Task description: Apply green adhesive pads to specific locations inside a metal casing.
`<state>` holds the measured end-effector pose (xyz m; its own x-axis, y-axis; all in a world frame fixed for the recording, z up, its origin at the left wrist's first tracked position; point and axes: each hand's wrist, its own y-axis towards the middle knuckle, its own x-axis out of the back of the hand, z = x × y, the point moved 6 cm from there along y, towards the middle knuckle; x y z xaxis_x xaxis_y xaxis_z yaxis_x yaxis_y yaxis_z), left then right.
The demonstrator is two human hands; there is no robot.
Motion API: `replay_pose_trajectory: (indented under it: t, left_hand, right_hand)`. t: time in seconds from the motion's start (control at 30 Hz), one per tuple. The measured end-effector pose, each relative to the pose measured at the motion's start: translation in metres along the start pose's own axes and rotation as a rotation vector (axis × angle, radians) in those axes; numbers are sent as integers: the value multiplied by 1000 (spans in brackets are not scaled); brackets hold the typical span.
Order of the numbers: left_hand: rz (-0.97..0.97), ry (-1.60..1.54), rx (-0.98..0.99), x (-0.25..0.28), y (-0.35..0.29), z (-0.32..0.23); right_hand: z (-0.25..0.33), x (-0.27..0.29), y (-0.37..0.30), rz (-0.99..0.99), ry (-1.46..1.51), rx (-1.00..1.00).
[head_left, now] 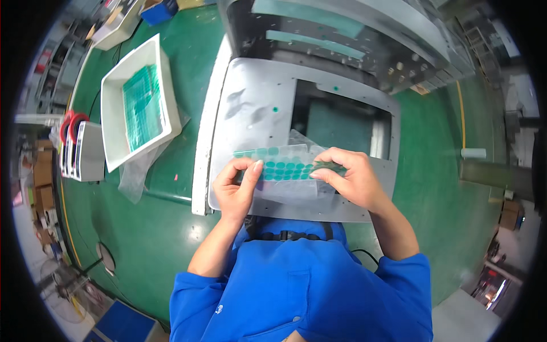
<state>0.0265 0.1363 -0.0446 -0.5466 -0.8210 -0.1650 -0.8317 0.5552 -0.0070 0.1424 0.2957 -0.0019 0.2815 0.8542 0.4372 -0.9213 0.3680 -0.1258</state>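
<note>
A clear strip of round green stickers point(279, 169) is stretched between my two hands, above the near part of a grey metal machine plate point(250, 114). My left hand point(236, 185) pinches its left end between thumb and forefinger. At the right end, my right hand point(350, 175) grips the strip, where the green part looks bunched or folded under the fingers. Loose clear film point(290, 191) lies on the plate below the strip. Behind my hands, the plate has a dark rectangular opening point(313, 108). A few single green dots point(275, 109) stick to the plate.
To the left stands a white tray point(108, 125) holding green sheets point(142, 105), with clear plastic film point(137, 176) hanging beneath it. Beside it, a grey-white holder point(90, 151) carries red-handled scissors point(71, 125). The machine's upper body point(342, 28) rises just beyond the plate.
</note>
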Motion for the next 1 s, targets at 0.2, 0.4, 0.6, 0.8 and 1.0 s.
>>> replay_pose_trajectory:
  t: [0.2,0.4,0.6,0.8,1.0]
  left_hand:
    - [256,-42,163,-41,3,1]
    - [384,120,-117,-70,3,-22]
    - [425,220,-197,-89,8,-15]
    - [446,210,-240,-108,17,-9]
    - [462,167,-63,-122,27,17]
  right_hand:
    - [0,26,-42,-235,-70,125]
    - [-20,44,-62,-242,401,21]
    - [-37,55,-63,-250,362,-4]
    - [-54,66,-59,-366,453,-32]
    - [-69,78,-61,-562,122,105]
